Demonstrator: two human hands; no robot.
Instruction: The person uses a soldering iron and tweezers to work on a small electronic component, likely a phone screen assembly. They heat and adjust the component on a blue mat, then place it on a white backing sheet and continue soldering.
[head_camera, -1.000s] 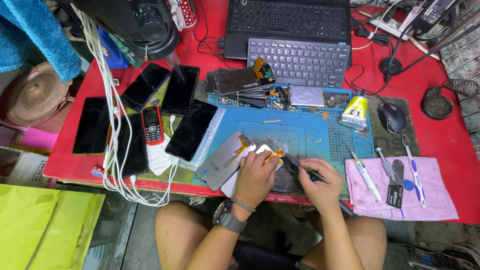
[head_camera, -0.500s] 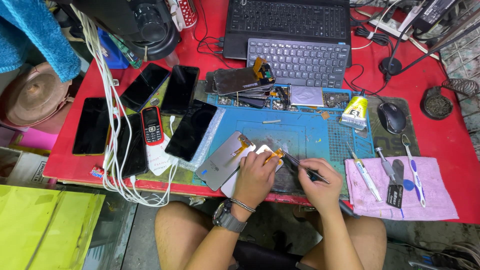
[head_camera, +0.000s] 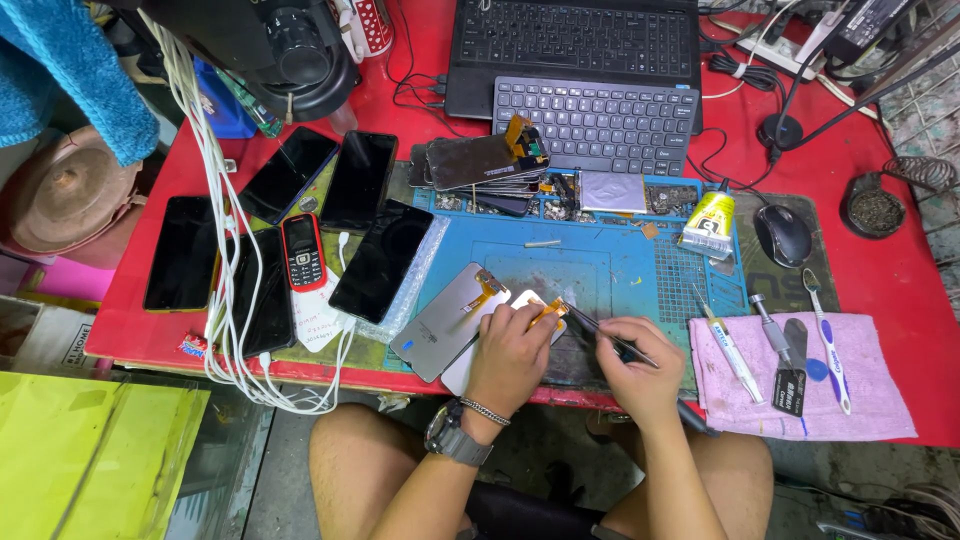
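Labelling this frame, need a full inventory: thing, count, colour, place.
phone being repaired: 1, pale, under left hand
screen panel: 1, grey, left on mat
tweezers: 1, dark, in right hand
mat: 1, blue, centre
smartphones: about 6, black, left
keypad phone: 1, red
cables: bundle, white, left
keyboard: 1, grey, top
mouse: 1, black
towel: 1, pink, right, holding tools
table: 1, red
left hand: pressing phone
right hand: gripping tweezers

Phone repair workshop, red bench (head_camera: 905, 290) crowded with dismantled phone screens (head_camera: 487, 160), blue repair mat (head_camera: 610, 265), glue tube (head_camera: 708, 222), hand tools (head_camera: 732, 345)
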